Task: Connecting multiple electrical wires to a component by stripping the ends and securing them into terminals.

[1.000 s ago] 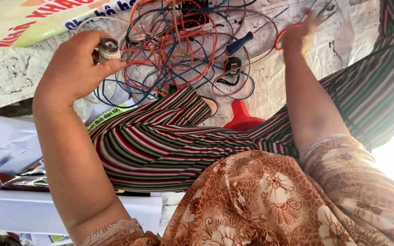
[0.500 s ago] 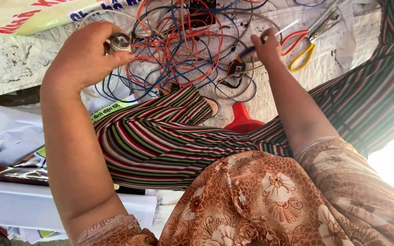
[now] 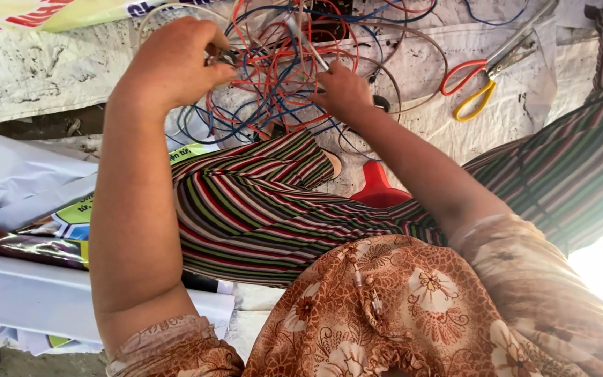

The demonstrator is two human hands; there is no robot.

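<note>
While the left hand (image 3: pixel 176 59) is closing around a small metal part (image 3: pixel 221 57) at the edge of the wires (image 3: pixel 280 77), the right hand (image 3: pixel 343 89) is pinching one wire, so the tangle is staying spread on the white sheet (image 3: pixel 50 66). Scissors (image 3: pixel 486 73) are lying near, a red funnel (image 3: pixel 377 188) by the knee.

Bright, even daylight, sharp focus throughout, with blown-out glare at the lower right edge.
</note>
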